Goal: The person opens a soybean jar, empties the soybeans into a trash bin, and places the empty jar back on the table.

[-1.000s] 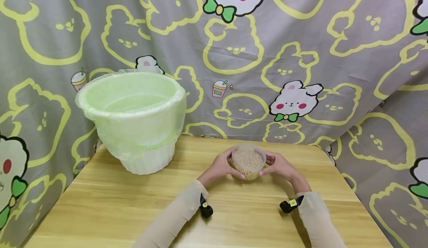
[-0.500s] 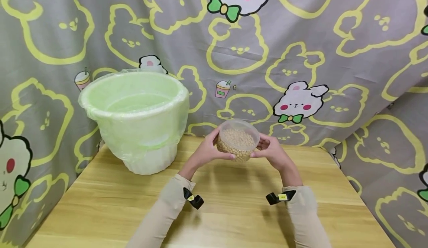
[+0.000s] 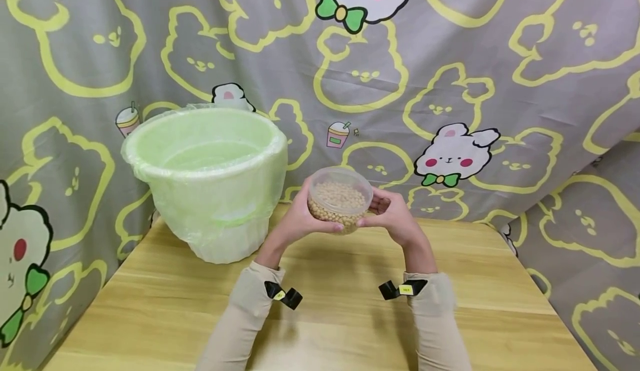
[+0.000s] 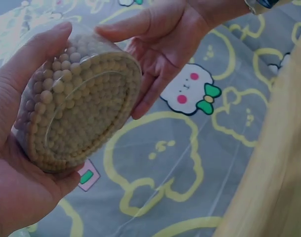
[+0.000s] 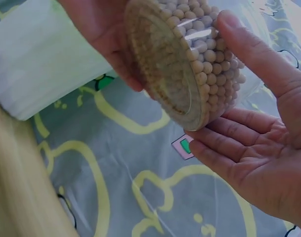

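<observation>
Both hands hold a clear round plastic tub (image 3: pixel 339 207) filled with small beige balls, lifted over the table. My left hand (image 3: pixel 299 215) grips its left side, thumb across the front wall and fingers round the far side. The right hand (image 3: pixel 397 218) holds the opposite side; in the right wrist view its thumb (image 5: pixel 254 52) lies on the wall and its fingers (image 5: pixel 234 133) are at the lower edge. From the left wrist view, the underside of the tub (image 4: pixel 86 103) shows balls packed against the clear bottom. The tub is uncovered on top.
To the left stands a large white bucket (image 3: pixel 227 243) lined with a thin light green plastic bag (image 3: pixel 210 193) folded over its rim. It is close to the left hand. A wooden table (image 3: pixel 330 326) lies below, with a patterned grey curtain (image 3: pixel 280 65) behind and at both sides.
Both hands have raised the tub from near the tabletop and carried it left, nearer the bucket. The bucket stays in its place while the head view shifts slightly.
</observation>
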Demonstrator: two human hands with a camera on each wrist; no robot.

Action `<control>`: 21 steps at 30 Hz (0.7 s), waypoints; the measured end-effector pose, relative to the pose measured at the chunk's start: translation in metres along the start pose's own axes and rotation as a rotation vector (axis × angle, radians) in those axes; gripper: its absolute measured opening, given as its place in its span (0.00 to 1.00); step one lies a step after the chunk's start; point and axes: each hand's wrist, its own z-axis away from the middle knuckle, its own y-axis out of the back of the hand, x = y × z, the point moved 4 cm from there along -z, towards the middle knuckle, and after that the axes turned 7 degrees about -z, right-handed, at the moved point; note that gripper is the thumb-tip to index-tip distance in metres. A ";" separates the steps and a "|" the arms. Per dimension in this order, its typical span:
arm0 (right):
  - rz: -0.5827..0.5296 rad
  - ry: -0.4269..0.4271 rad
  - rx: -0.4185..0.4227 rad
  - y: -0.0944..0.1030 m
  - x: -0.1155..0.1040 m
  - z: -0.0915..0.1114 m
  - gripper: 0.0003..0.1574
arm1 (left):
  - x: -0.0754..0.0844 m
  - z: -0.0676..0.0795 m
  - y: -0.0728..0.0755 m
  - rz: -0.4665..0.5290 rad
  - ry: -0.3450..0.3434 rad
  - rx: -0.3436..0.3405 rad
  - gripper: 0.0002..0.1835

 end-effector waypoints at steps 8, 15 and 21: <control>0.031 0.008 0.013 -0.007 -0.002 0.002 0.48 | 0.018 0.006 0.001 -0.036 0.000 0.011 0.61; 0.035 -0.003 -0.046 -0.018 -0.006 -0.001 0.49 | 0.018 0.008 0.008 -0.072 -0.058 0.083 0.57; 0.020 0.049 0.021 -0.030 -0.014 -0.003 0.55 | 0.020 0.007 0.008 -0.113 -0.074 0.124 0.58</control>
